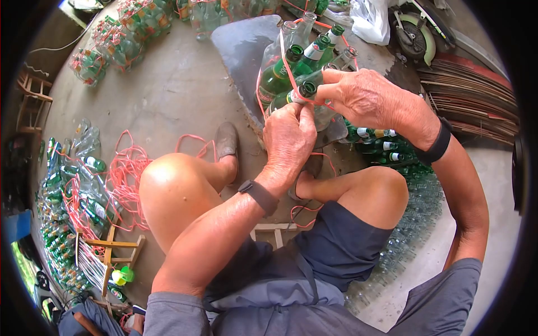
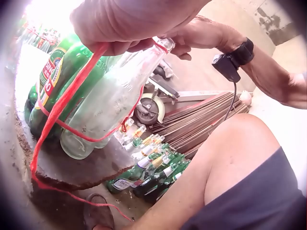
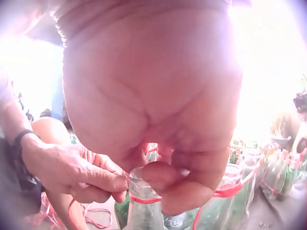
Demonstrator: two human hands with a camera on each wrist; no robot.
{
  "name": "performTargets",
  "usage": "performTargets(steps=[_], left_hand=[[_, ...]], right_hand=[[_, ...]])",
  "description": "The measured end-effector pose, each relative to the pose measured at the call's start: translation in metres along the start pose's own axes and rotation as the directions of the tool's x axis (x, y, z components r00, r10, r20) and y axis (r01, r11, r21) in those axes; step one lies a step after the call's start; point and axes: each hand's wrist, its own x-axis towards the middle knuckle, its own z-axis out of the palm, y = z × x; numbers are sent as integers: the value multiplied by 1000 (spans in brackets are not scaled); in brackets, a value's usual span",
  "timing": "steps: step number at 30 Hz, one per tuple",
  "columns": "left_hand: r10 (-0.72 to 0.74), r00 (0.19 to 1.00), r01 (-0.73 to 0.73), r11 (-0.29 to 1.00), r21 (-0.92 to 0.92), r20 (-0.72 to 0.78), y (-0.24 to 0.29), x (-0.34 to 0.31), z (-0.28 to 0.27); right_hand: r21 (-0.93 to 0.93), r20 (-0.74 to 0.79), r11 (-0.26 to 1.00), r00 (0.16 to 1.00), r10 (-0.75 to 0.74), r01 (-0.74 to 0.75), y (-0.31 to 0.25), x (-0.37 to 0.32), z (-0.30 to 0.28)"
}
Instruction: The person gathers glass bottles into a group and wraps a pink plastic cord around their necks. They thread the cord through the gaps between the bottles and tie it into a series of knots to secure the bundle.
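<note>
Several green and clear glass bottles stand bunched on a dark slab [image 1: 238, 50], with red plastic string [image 1: 287, 61] round them. My left hand [image 1: 288, 134] pinches the string beside a green bottle's neck [image 1: 307, 89]; in the left wrist view, a length of string [image 2: 60, 110] drops from this hand and bends past the slab's edge. My right hand [image 1: 372, 98] reaches over from the right. Its curled fingers [image 3: 187, 196] grip at the mouth of a clear bottle [image 3: 144, 206], whose neck has a string loop round it. The palm hides part of that grip.
Tied bottle bundles [image 1: 117, 42] stand at the back left. Tangled red string [image 1: 129, 173] and loose bottles [image 1: 56, 224] lie left, near a wooden stool [image 1: 112, 252]. More bottles [image 1: 414, 201], stacked boards [image 1: 465, 89] and a wheeled scooter [image 1: 414, 36] are to the right.
</note>
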Motion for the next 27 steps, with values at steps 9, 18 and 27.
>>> performTargets(steps=[9,18,27], left_hand=[[-46,999,46,999,-14,17,2,-3,0],[-52,998,54,997,-51,41,2,-3,4],[-104,991,112,989,-101,82,7,-5,3]], right_hand=[[-488,8,872,999,-41,40,-23,-2,-12],[-549,-23,813,969,-246,193,-16,3,-19],[-577,82,797,984,-160,178,-11,16,-43]])
